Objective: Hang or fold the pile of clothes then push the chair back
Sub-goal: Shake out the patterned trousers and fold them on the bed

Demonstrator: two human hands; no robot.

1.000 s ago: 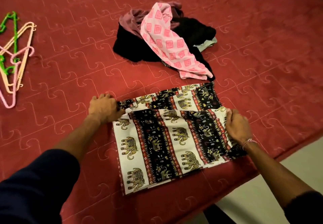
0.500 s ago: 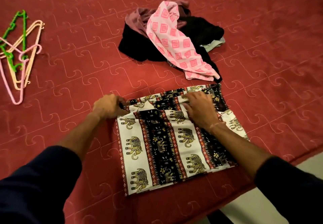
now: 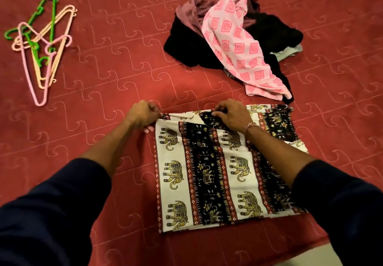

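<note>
A black, white and red elephant-print cloth [image 3: 209, 174] lies partly folded near the bed's front edge. My left hand [image 3: 144, 116] grips its far left corner with curled fingers. My right hand [image 3: 231, 115] pinches the far edge near the middle, where a small white flap is turned over. Beyond them sits the pile of clothes [image 3: 232, 39]: a pink cloth with square prints draped over black and mauve garments. No chair is in view.
Everything rests on a red quilted bedspread [image 3: 124, 68]. Several plastic hangers [image 3: 39, 43], green, peach and pink, lie tangled at the far left. The bed's edge and pale floor [image 3: 238, 260] show at the bottom.
My right hand moved from the cloth's right side to its far edge near the middle and now pinches it. My left hand stayed gripping the far left corner.
</note>
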